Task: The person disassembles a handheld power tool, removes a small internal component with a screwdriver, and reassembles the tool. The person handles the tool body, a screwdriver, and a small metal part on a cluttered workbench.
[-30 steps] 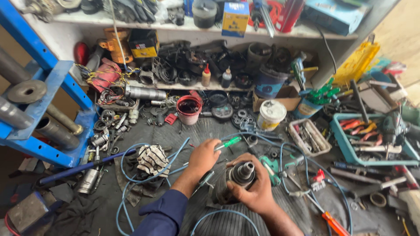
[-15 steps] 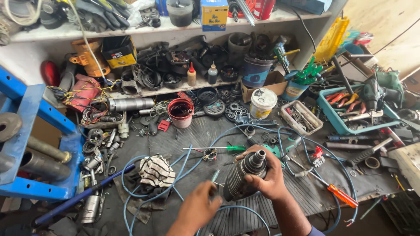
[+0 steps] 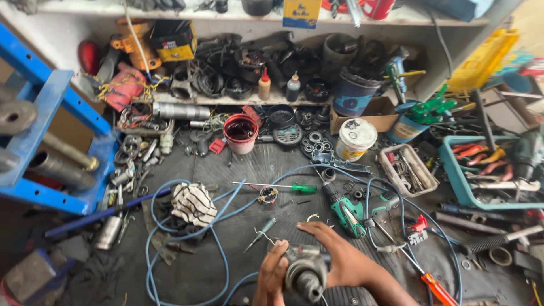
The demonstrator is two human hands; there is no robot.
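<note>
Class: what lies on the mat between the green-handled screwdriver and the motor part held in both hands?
In the head view, between screwdriver and motor part: a small green-handled tool, blue cable and loose bits.

Both hands grip a grey cylindrical motor part low over the dark rubber mat: the left hand cups its side, the right hand lies over its top. A green-handled screwdriver (long-shafted) lies beyond, beside a looping blue cable.

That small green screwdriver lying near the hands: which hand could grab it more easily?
Probably the left hand. The small green screwdriver lies just up and left of it, while the right hand reaches across the grey motor part.
</note>
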